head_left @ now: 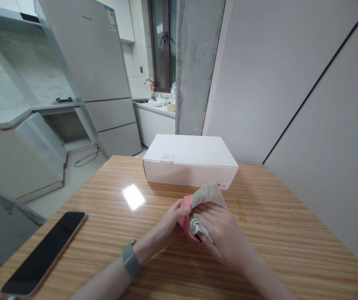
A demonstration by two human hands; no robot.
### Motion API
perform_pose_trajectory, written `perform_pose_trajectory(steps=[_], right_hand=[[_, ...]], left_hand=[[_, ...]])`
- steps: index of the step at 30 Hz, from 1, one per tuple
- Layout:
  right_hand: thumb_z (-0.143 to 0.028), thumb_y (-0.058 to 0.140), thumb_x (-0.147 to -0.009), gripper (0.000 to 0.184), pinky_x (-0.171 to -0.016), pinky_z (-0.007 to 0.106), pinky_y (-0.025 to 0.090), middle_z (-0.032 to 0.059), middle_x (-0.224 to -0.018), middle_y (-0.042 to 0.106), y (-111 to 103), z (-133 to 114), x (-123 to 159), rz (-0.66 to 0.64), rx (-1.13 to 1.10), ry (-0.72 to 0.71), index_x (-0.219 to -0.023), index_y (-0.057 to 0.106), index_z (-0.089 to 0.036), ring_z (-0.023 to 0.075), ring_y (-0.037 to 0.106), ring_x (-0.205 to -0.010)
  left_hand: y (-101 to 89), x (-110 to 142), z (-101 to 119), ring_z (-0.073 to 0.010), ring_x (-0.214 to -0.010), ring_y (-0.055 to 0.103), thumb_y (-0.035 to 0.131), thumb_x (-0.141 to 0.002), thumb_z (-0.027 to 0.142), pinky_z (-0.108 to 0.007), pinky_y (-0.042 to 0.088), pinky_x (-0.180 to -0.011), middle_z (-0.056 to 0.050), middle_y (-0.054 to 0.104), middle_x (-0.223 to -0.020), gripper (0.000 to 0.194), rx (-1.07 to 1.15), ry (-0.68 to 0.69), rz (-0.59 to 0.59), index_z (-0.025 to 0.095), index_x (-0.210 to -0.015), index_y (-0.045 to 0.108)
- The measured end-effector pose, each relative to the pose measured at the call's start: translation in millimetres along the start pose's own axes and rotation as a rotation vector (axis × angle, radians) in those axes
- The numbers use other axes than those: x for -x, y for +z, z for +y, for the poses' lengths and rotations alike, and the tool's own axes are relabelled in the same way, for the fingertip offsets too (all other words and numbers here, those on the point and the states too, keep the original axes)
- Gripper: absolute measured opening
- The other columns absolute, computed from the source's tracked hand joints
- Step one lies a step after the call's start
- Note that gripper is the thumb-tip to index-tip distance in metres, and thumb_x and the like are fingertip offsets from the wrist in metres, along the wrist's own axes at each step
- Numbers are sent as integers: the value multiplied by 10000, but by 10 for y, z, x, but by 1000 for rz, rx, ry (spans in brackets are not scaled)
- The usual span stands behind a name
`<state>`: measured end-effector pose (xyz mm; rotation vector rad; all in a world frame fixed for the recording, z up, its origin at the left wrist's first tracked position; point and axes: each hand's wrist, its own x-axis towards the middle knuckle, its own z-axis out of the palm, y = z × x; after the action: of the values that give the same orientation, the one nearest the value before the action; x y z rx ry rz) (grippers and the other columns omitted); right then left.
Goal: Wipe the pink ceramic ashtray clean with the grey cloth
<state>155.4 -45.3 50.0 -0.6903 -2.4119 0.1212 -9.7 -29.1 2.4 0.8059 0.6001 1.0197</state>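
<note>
Above the middle of the wooden table, my left hand (172, 220) is closed around a smooth pink cup-like container (185, 223), its opening tilted toward me. My right hand (221, 229) grips a beige-grey ribbed cloth (209, 194), which fans out above the knuckles. A rolled, pale part of cloth (199, 228) shows below those fingers, at the container's opening. How deep the cloth sits inside is hidden by my right hand. Both hands meet at the container.
A closed white box (191, 160) stands on the table (279, 233) just beyond my hands. A black-screened phone (44, 252) lies at the left, a cable at its lower end. Past the table are a fridge (88, 54), a sink counter and a grey pillar.
</note>
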Motion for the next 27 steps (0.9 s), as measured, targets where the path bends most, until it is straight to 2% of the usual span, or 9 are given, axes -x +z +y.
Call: perform_pose_trajectory(steps=[2,4,9,12,15,18,20,22,27], right_hand=[[-284,325,-956,335,-981,445,460,147,-1056,711,-12,13,13,-10,-2,-32,-1062,607,-138,264,642,-999],[-301,312,-959,354,-975,447,466,146,-1037,716,-14,22,21,-32,-16,-35,-1054,612,-138,264,647,-988],[-312,311,-963,354,-967,449,462,149,-1051,700,16,34,17,-61,-17,40,-1049,612,-149,271,634,-1001],[-280,338,-957,315,-959,459,460,150,-1069,694,16,29,8,-19,20,85,-1047,611,-150,278,625,-1009],[-249,358,-949,280,-937,456,470,139,-1059,699,-3,24,4,27,44,94,-1020,614,-162,273,627,-991],[-272,347,-951,297,-917,459,483,148,-1060,699,-5,38,16,28,56,69,-1022,613,-160,272,636,-966],[-295,333,-951,318,-919,458,487,150,-1049,700,13,53,26,0,38,35,-1026,609,-156,270,639,-955],[-307,332,-948,326,-942,453,480,146,-1049,700,40,58,30,-28,11,3,-1040,603,-151,270,635,-975],[-310,333,-944,337,-980,458,453,142,-1038,704,63,15,9,-60,-43,-47,-1041,603,-133,278,628,-987]], left_hand=[[28,3,15,-234,-1009,596,598,-840,482,-337,412,-930,-126,682,-1074,472,87,-36,-42,96,-1102,667],[67,13,45,-236,-1040,587,581,-851,506,-336,388,-976,-127,685,-1079,489,102,-59,-56,88,-1085,680],[120,41,71,-218,-974,602,586,-881,393,-304,446,-853,-94,690,-1040,370,54,-30,-56,127,-1127,661],[102,39,37,-219,-973,606,634,-847,352,-301,461,-803,-100,660,-1132,449,85,-1,-62,167,-1253,580],[63,21,13,-247,-1033,601,698,-788,348,-324,465,-825,-119,624,-1215,561,112,3,-106,196,-1302,533],[11,-11,17,-255,-1039,607,716,-765,365,-345,440,-890,-116,666,-1134,515,54,-21,-88,166,-1224,595],[-12,-36,25,-251,-978,624,657,-793,469,-354,426,-912,-101,707,-993,451,50,-41,-23,128,-1087,668],[-16,-59,31,-245,-920,630,573,-824,555,-352,421,-912,-91,718,-883,488,78,-54,40,104,-957,706],[-12,-70,40,-180,-867,609,634,-834,444,-286,415,-874,-88,715,-941,362,85,-40,83,99,-913,710]])
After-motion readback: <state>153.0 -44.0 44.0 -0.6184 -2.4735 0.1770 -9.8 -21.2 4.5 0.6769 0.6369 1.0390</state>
